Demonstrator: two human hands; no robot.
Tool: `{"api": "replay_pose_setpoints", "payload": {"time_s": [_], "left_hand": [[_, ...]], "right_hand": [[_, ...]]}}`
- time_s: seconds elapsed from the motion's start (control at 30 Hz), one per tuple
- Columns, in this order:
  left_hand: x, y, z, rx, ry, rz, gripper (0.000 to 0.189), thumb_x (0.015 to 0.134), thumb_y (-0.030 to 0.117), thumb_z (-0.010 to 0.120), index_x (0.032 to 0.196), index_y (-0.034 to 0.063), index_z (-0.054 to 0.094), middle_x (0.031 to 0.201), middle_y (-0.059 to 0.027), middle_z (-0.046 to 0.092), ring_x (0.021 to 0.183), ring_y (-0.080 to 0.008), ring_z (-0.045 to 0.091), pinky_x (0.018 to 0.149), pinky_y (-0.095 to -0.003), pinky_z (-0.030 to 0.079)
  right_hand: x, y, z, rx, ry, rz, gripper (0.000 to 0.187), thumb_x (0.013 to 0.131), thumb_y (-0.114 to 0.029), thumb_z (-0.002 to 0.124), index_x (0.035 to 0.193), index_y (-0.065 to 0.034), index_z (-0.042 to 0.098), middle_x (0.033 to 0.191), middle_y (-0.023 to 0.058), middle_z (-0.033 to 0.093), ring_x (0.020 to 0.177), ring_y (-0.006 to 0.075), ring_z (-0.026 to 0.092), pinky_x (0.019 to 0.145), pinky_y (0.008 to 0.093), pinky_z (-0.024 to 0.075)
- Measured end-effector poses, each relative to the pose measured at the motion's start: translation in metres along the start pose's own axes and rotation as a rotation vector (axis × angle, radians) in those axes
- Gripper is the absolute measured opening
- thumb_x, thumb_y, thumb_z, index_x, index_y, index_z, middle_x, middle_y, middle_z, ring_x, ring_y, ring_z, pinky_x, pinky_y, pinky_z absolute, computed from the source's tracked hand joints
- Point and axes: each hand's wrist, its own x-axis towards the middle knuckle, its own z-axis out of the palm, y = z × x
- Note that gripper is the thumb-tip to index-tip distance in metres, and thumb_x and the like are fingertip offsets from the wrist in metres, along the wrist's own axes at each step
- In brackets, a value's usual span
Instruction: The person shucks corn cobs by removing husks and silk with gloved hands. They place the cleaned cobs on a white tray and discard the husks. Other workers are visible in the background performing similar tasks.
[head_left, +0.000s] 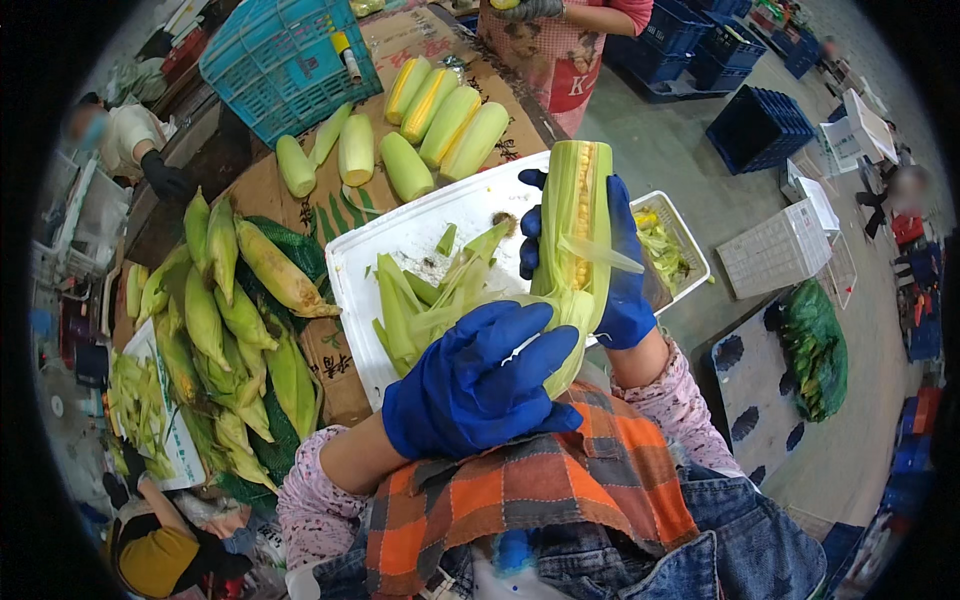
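Note:
My right hand (626, 277), in a blue glove, holds a partly husked corn cob (581, 210) upright, its cut end upward. A strip of yellow kernels shows between its green husk leaves. My left hand (480, 382), also blue-gloved, is at the lower end of the cob. Its fingers lie against the turned-down husk (574, 330); whether they pinch it is hidden. Under the hands is a white foam tray (352, 262) with loose husk pieces (401, 300) in it. Several trimmed cobs (450, 127) lie beyond the tray on cardboard (330, 375).
Unhusked corn (225, 315) is heaped on green netting at the left. A teal crate (292, 67) stands at the back left. To the right is a white basket (694, 255) of husks. A co-worker in a pink apron (547, 60) stands across; another gloved hand (165, 176) is at the left.

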Motion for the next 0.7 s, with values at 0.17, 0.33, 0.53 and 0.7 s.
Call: {"api": "replay_pose_setpoints", "payload": {"time_s": [0.17, 0.33, 0.53, 0.7], "left_hand": [[0.006, 0.003, -0.001, -0.033, -0.012, -0.014, 0.033, 0.078, 0.034, 0.076, 0.09, 0.0077, 0.061, 0.123, -0.0134, 0.06, 0.116, -0.0353, 0.053, 0.092, -0.0488, 0.049], [0.026, -0.009, 0.0, -0.427, -0.05, -0.091, 0.024, 0.081, 0.023, 0.075, 0.089, 0.0058, 0.06, 0.105, -0.0118, 0.063, 0.105, -0.0328, 0.059, 0.096, -0.0495, 0.046], [0.01, -0.011, 0.013, -0.547, 0.196, -0.297, 0.019, 0.088, 0.004, 0.065, 0.106, -0.0003, 0.062, 0.098, -0.0166, 0.062, 0.086, -0.034, 0.061, 0.078, -0.0404, 0.047], [-0.007, -0.008, 0.023, -0.767, 0.19, -0.625, 0.016, 0.093, 0.01, 0.058, 0.104, -0.0008, 0.061, 0.098, -0.0132, 0.061, 0.086, -0.027, 0.058, 0.076, -0.0361, 0.046]], "right_hand": [[-0.003, -0.001, -0.001, 0.027, -0.052, -0.009, 0.075, 0.095, -0.059, 0.043, 0.139, 0.0018, 0.039, 0.099, 0.0174, 0.065, 0.079, 0.028, 0.067, 0.068, 0.0362, 0.0579], [-0.009, 0.001, 0.005, 0.038, 0.02, 0.058, 0.066, 0.096, -0.05, 0.05, 0.139, -0.0003, 0.04, 0.104, 0.0175, 0.065, 0.084, 0.0269, 0.067, 0.072, 0.0358, 0.0579], [-0.003, 0.0, 0.007, -0.199, 0.168, 0.018, 0.049, 0.094, -0.034, 0.061, 0.132, -0.0065, 0.046, 0.109, 0.0166, 0.064, 0.094, 0.0247, 0.066, 0.08, 0.0365, 0.0563], [0.006, -0.003, 0.004, -0.308, 0.301, -0.121, 0.046, 0.093, -0.032, 0.063, 0.128, -0.0065, 0.048, 0.104, 0.0146, 0.064, 0.091, 0.0237, 0.066, 0.077, 0.0369, 0.0572]]}}
